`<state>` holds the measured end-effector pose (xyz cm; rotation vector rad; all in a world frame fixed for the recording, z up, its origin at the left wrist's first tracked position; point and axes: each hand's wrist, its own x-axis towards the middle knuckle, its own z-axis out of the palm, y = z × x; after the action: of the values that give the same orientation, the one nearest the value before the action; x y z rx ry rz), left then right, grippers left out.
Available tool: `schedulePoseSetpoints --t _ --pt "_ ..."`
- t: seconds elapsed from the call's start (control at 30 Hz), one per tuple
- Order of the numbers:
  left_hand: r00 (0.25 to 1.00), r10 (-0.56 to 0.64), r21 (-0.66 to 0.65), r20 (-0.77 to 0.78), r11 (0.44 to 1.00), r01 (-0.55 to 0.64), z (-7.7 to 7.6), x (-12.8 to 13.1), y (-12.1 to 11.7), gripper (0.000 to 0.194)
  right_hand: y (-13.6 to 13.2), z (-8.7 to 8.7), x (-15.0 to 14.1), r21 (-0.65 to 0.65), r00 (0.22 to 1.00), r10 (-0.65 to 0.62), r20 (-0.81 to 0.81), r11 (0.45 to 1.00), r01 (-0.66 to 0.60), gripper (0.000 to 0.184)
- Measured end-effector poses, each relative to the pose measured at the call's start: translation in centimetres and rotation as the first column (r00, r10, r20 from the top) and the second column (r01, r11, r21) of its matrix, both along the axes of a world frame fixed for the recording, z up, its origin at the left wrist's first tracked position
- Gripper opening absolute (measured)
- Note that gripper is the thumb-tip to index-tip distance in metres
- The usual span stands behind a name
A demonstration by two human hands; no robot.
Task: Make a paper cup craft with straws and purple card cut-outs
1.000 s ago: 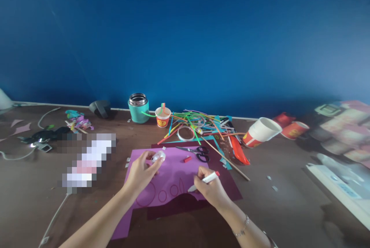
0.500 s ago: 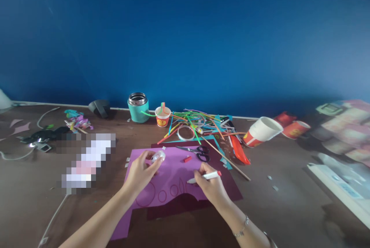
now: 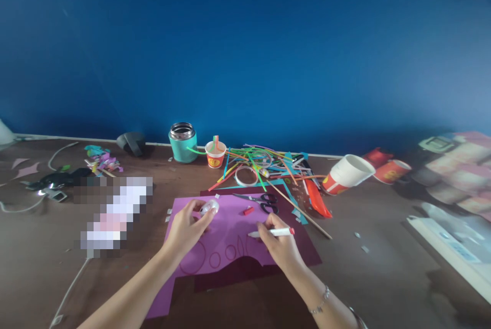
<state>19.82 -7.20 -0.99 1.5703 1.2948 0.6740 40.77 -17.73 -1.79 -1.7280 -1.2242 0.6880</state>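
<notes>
We see the marker (image 3: 281,233) at a new position: over the last second its tip climbs a little way up the purple paper (image 3: 232,219), away from the paper's curved near edge, while the left hand (image 3: 191,224) stays in place. We judge from this that a red stroke is under way just beside the pointed outline (image 3: 240,246), and that it is only partly drawn; whether the tip touches the sheet at this instant we cannot tell. The fingers of the right hand (image 3: 279,247) are closed in a writing grip around the white barrel, its red end pointing up and outward. The left fingers are parted only as far as the clear rounded object (image 3: 209,207) they pinch above the sheet's left half. We note on the same paper a row of red circles, a small red piece (image 3: 248,211), apparently a cap, and the scissors (image 3: 260,198) near the far edge. The paper lies partly over a dark maroon sheet (image 3: 301,239) on the desk (image 3: 364,288), in front of the heap of coloured straws (image 3: 251,157).
</notes>
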Motion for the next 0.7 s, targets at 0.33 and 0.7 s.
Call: schedulePoseSetpoints --t 0.33,0.7 --pt "1.0 0.002 0.002 0.016 1.0 -0.002 0.1 0.0 0.0 0.034 0.2 -0.8 0.2 0.031 0.998 -0.038 0.049 0.999 0.037 0.029" --pt "1.0 0.007 0.003 0.001 1.0 -0.007 0.2 0.1 0.0 0.036 0.1 -1.2 0.4 0.051 0.998 -0.033 0.047 0.998 0.031 0.028"
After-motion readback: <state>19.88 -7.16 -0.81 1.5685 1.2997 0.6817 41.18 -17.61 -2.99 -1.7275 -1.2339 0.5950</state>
